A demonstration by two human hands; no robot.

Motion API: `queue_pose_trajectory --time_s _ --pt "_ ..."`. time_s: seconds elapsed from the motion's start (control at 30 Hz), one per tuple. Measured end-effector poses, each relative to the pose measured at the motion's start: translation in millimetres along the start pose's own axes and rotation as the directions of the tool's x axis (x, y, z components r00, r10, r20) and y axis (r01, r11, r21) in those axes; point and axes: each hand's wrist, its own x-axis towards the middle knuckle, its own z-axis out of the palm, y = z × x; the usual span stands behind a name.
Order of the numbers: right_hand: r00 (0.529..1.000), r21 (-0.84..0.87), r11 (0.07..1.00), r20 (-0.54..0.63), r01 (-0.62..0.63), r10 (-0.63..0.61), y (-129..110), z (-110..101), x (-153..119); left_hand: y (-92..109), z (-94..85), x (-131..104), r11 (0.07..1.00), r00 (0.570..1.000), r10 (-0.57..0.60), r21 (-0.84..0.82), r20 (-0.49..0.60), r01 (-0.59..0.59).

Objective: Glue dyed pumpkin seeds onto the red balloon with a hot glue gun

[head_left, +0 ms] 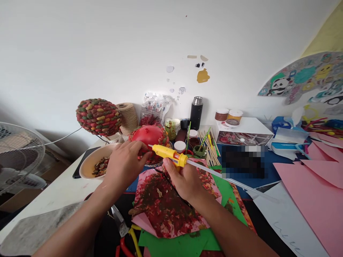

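My right hand (186, 180) is closed around a yellow hot glue gun (167, 154), its nozzle pointing left at the ball. A long translucent glue stick (222, 176) runs out of its back. A red balloon (147, 135), partly covered with small red, green and brown pieces like painted peanut shells, sits in front of the hands. My left hand (127, 159) lies against its near left side, fingers curled and thumb close to the nozzle. Whether a small piece is under these fingertips is hidden. A paint-stained pink sheet (171, 203) lies below, with a loose peanut shell (159, 192) on it.
At left stand a bowl (88, 167) of painted shells, a fully covered ball (99, 117), twine (128, 117) and a fan (21, 153). Scissors (119, 221) lie near the front. Behind are paint jars (199, 151), sticks (211, 153) and a black flask (197, 112). Pink paper (308, 192) lies right.
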Motion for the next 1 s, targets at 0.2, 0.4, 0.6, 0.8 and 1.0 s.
queue_pose_trajectory --time_s 0.2,0.4,0.6,0.8,1.0 --pt "1.0 -0.02 1.0 -0.011 -0.009 0.009 -2.5 -0.4 0.1 0.0 3.7 -1.3 0.998 1.0 -0.028 -0.063 0.012 0.029" --pt "0.999 -0.03 0.999 0.019 -0.026 0.026 -3.9 -2.2 -0.3 -1.8 6.5 -2.5 0.994 1.0 -0.025 -0.108 -0.003 0.025" --pt "0.998 -0.024 0.999 0.043 -0.045 0.046 -3.2 -1.8 -1.6 0.3 6.9 -2.9 0.994 0.999 -0.052 -0.098 0.015 0.053" --pt "1.0 -0.033 0.999 0.025 -0.015 0.016 -2.2 -1.0 0.0 1.1 8.1 -3.6 0.988 0.996 -0.092 -0.124 0.017 0.093" --pt "1.0 -0.038 0.999 0.025 -0.016 0.017 -5.9 -2.5 -1.1 1.4 7.6 -3.9 0.994 0.999 -0.042 -0.103 0.032 0.045"
